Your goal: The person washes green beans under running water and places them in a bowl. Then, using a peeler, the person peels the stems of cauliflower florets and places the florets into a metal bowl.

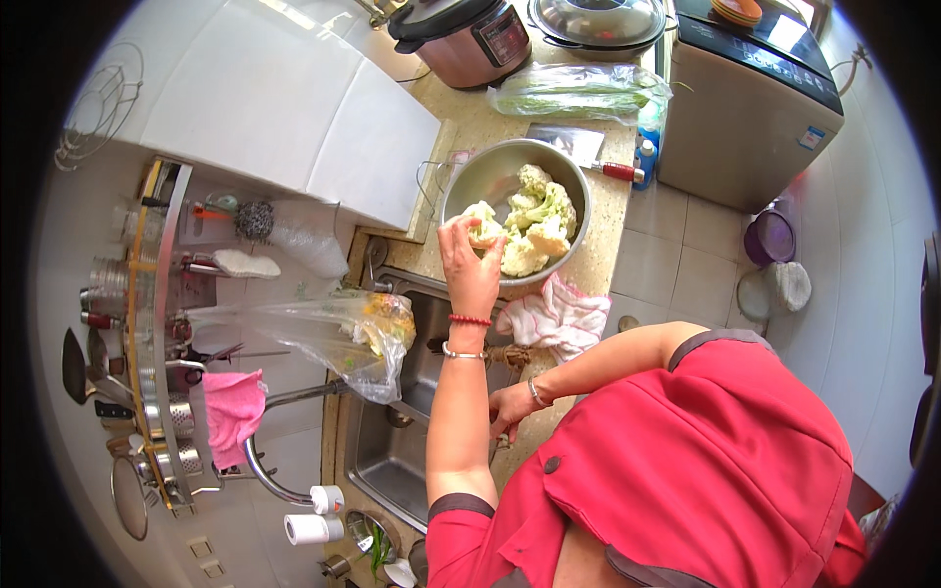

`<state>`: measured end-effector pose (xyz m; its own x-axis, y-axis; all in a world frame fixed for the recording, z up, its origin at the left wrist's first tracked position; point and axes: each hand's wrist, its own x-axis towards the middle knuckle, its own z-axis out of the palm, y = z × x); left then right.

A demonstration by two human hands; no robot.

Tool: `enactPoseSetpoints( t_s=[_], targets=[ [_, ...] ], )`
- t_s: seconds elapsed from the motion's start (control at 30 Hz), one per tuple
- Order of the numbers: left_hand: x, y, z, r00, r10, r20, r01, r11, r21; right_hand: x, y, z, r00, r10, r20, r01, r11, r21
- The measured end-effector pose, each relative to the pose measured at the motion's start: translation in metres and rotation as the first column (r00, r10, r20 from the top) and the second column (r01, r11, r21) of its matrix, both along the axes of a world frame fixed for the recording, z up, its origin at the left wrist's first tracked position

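My left hand [470, 257], with red beads and a silver bangle at the wrist, grips a pale cauliflower floret [481, 220] at the near-left side of a steel bowl [459, 176]. Several more cauliflower florets [537, 220] lie in the bowl. My right hand [512, 408] is low at the counter edge beside the sink, partly covered by my left forearm; its fingers curl, and whether they hold anything is hidden. Just below it sits a small pale piece [503, 441], too small to make out.
A cleaver [581, 147] with a red handle lies behind the bowl. A striped cloth [555, 316] hangs over the counter edge. A plastic bag of scraps [375, 338] is by the double sink [390, 470]. Bagged green vegetables [581, 92] and a pressure cooker [470, 44] stand farther along.
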<state>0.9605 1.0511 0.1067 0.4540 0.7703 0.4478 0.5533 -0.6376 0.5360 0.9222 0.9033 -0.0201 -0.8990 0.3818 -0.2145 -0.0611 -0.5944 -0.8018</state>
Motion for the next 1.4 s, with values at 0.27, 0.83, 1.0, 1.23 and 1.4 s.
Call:
enactPoseSetpoints(
  t_s=[0.27,0.83,1.0,1.23,1.4],
  targets=[
    [0.032,0.057,-0.032,0.969,0.048,-0.242,-0.025,0.995,0.095,0.031,0.021,0.0,0.994,0.109,-0.007,-0.108,0.989,0.098],
    [0.127,0.067,-0.06,0.819,-0.203,-0.537,-0.089,0.879,-0.468,0.056,0.032,-0.008,0.991,0.003,-0.132,0.01,0.995,0.099],
    [0.087,0.091,-0.058,0.999,-0.017,0.04,0.039,0.757,-0.652,0.051,0.033,-0.012,0.994,-0.004,-0.109,0.017,0.993,0.117],
    [0.026,0.103,-0.052,0.621,0.643,0.447,0.242,0.386,-0.89,0.044,0.026,-0.013,0.991,0.037,-0.126,-0.024,0.995,0.099],
    [0.02,0.106,-0.052,0.539,0.782,0.313,0.233,0.218,-0.948,0.04,0.022,-0.017,0.991,0.124,-0.05,-0.116,0.985,0.126]
  ],
)
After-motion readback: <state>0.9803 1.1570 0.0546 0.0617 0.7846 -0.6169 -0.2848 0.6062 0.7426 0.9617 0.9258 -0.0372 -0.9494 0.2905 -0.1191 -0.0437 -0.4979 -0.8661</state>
